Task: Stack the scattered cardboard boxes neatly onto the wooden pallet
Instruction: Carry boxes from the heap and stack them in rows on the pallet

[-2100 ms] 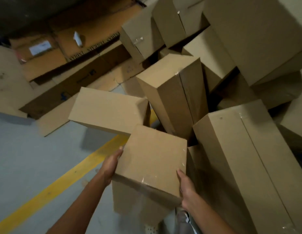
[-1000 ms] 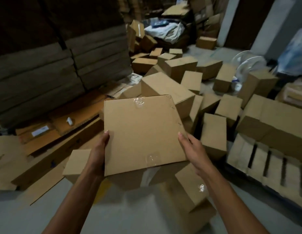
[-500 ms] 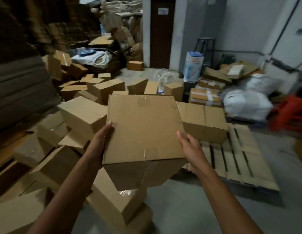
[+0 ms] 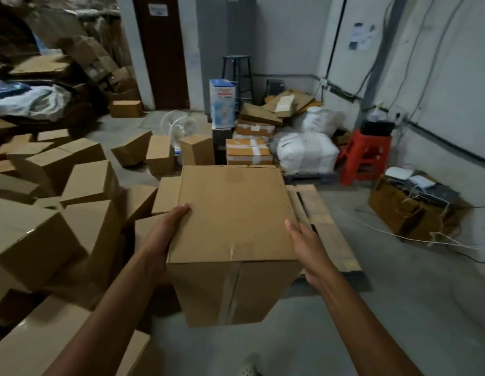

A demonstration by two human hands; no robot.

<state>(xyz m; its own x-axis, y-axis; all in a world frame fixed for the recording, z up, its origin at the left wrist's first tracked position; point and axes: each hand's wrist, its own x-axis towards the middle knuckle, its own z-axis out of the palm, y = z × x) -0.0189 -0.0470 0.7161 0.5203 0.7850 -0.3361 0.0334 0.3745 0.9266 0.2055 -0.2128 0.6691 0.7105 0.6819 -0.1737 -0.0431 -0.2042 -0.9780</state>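
I carry a brown cardboard box (image 4: 233, 213) at chest height, its taped top facing me. My left hand (image 4: 165, 229) grips its left side with the thumb over the top edge. My right hand (image 4: 303, 240) holds the right side the same way. Right behind the box lies the wooden pallet (image 4: 325, 226); only its right slats show, the rest is hidden by the box. Another box (image 4: 165, 194) peeks out at the held box's left edge. Several scattered boxes (image 4: 89, 183) lie in a heap on the left.
Beyond the pallet stand taped parcels (image 4: 249, 151), white sacks (image 4: 306, 150), a fan (image 4: 179, 126) and a red stool (image 4: 366, 156). A brown bag (image 4: 409, 204) and loose cables (image 4: 398, 234) lie on the right floor. Bare grey floor (image 4: 371, 321) spreads at lower right.
I lifted the box out of the heap and turned right with it. The pallet, off to the right half a second ago, now lies straight ahead behind the box.
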